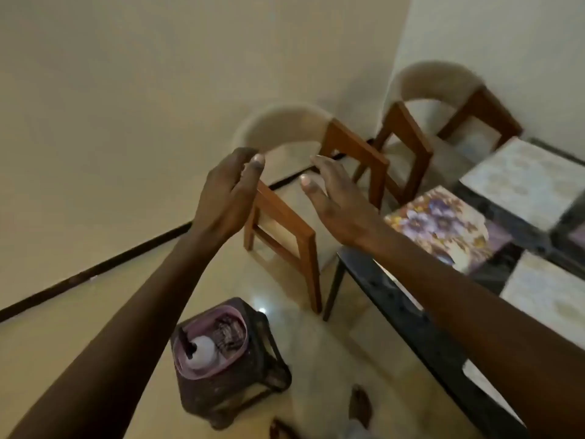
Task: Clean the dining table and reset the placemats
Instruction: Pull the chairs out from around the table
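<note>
Low left of centre: dark plastic stool on the floor, carrying a pink oval basket with a white round-topped bottle and some dark item in it, too blurred to name. It sits under the left forearm. Left hand is raised mid-air, fingers loosely spread and slightly bent, thumb out, holding nothing. Behind it is a wooden-framed chair with cream curved back; whether the hand touches it, cannot tell. Right hand is raised alongside, palm facing the left, fingers near straight, also empty. Right of both hands is the black glossy dining table, its edge running diagonally from mid-frame to lower right. On it, a purple floral rectangular placemat lies just past the right wrist, with a pale patterned placemat farther along and another pale patterned mat closer in. Key relation: the mats all lie to the right, so the right hand is nearer, the floral mat first in reach; the basket looks likelier for the left hand.
</note>
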Demonstrator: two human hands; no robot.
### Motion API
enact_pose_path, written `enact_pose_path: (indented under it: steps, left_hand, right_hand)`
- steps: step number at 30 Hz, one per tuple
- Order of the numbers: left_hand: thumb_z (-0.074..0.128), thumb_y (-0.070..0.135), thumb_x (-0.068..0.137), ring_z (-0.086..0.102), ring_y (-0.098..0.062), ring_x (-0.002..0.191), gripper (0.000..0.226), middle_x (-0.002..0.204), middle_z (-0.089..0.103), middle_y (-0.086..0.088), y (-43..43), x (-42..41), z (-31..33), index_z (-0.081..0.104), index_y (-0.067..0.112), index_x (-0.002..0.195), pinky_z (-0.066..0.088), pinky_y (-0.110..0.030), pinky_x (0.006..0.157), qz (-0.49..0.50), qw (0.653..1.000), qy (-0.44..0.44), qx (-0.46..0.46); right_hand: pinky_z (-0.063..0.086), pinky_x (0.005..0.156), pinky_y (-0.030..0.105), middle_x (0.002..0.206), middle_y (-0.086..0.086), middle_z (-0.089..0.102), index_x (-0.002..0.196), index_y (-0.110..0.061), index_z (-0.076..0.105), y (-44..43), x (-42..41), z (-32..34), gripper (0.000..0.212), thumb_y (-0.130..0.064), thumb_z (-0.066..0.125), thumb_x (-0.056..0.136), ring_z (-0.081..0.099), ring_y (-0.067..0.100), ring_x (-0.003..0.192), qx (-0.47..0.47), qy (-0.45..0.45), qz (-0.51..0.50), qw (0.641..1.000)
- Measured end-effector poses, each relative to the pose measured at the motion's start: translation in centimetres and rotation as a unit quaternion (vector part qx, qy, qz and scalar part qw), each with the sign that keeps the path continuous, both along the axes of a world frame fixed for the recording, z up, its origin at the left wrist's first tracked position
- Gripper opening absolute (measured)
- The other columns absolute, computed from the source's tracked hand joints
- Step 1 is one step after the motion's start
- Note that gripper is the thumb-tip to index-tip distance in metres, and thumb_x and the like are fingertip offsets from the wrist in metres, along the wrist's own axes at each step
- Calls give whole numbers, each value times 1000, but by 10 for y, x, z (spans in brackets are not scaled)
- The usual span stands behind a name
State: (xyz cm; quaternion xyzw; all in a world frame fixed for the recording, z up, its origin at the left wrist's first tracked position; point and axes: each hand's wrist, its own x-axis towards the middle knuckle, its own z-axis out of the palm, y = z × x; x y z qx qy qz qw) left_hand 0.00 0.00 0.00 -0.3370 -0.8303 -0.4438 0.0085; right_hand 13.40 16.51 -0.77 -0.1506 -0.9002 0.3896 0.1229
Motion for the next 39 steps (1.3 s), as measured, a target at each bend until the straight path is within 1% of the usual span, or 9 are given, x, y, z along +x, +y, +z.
enact_pose_path:
  steps: [5,9,15,20,23,26,29,32,39]
  left_hand:
    - [38,48,111,60,-2,107,45,115,64,11,27,61,-34,62,22,139,52,-35,93,-91,988,-123,-18]
    - [40,54,106,61,-16,124,55,136,63,-2,40,116,-60,58,20,145,51,-45,106,-151,972,-172,-45]
    - [40,52,107,61,-12,125,44,133,65,7,72,225,-79,61,26,137,50,-42,108,-197,957,-207,-57]
    - [48,61,100,65,-16,125,45,130,71,5,110,330,-86,69,33,127,48,-50,114,-256,934,-243,-54]
    - [46,57,102,66,-19,119,30,121,73,6,132,395,-86,69,41,110,49,-48,107,-313,915,-247,-67]
    - [47,69,91,67,-23,118,47,125,73,0,154,459,-88,70,36,115,50,-45,102,-351,900,-246,-78]
    - [45,66,96,66,-9,119,44,131,70,10,174,511,-89,67,40,124,50,-38,107,-407,875,-239,-103]
    - [43,70,94,65,-11,123,61,135,69,9,196,562,-94,66,31,135,49,-44,111,-462,847,-226,-131]
    - [44,71,89,66,-7,117,48,123,73,13,240,673,-110,70,42,117,51,-37,105,-566,769,-234,-184]
  right_hand:
    - [31,114,31,168,-4,29,160,-28,31,22,87,-32,58,-55,35,109,32,12,150,-45,-27,-87,995]
    - [35,117,32,161,-4,39,154,-27,41,34,161,-59,52,-52,40,109,38,7,141,-79,-1,-146,986]
    - [33,98,6,156,-13,38,153,-28,43,34,290,-85,49,-50,42,110,37,-2,133,-172,5,-230,958]
    - [25,103,4,160,-15,38,154,-32,42,29,410,-94,51,-55,38,109,38,-4,135,-172,5,-303,937]
    - [30,117,24,163,-10,38,155,-30,43,28,480,-98,55,-59,38,108,40,6,145,-182,14,-350,919]
    - [32,118,27,160,-11,43,153,-29,46,26,549,-99,54,-58,41,107,42,5,143,-194,33,-417,888]
    - [33,114,25,158,-8,47,152,-28,48,22,605,-100,53,-56,41,108,45,4,139,-197,48,-468,860]
    - [33,111,22,155,-9,50,150,-29,50,14,657,-100,49,-53,42,108,45,3,138,-211,58,-533,817]
    - [39,96,10,136,-15,58,143,-30,57,-5,756,-110,43,-53,43,108,54,-11,114,-229,72,-643,727]
